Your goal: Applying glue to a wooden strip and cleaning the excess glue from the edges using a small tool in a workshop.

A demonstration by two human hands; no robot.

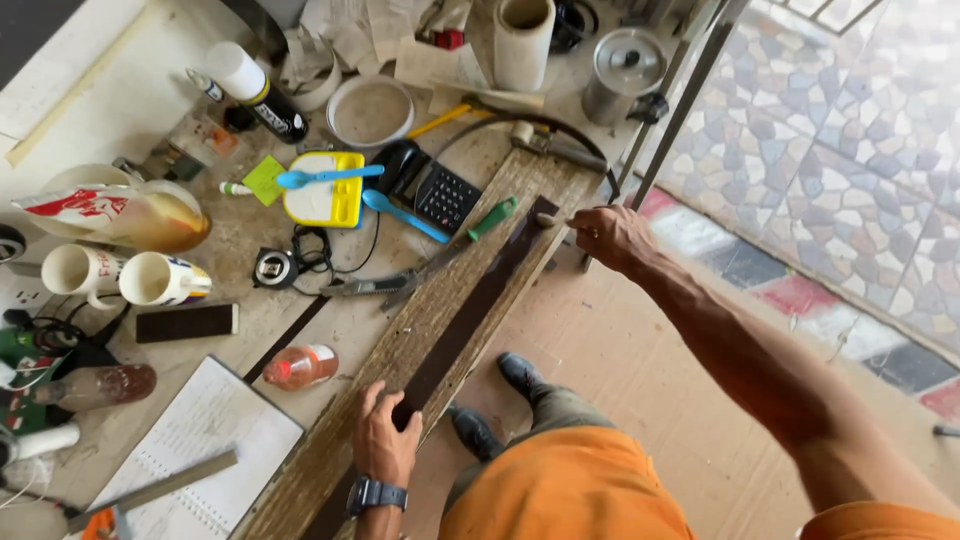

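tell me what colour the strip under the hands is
Dark brown strip, seen in the head view.

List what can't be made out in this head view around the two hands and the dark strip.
- Right hand: its fingers curl over a small tool at the end of the dark strip; the tool's kind is hidden.
- Left hand: its palm covers the strip below it.
- Strip's near end: cut off by the bottom edge.
- Open notebook: its writing is too small to tell.
- Wooden board: near end cut off.

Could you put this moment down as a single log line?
left hand: pressing dark strip | right hand: holding small tool at strip's far end | strip lies along worn wooden plank | workbench: cluttered
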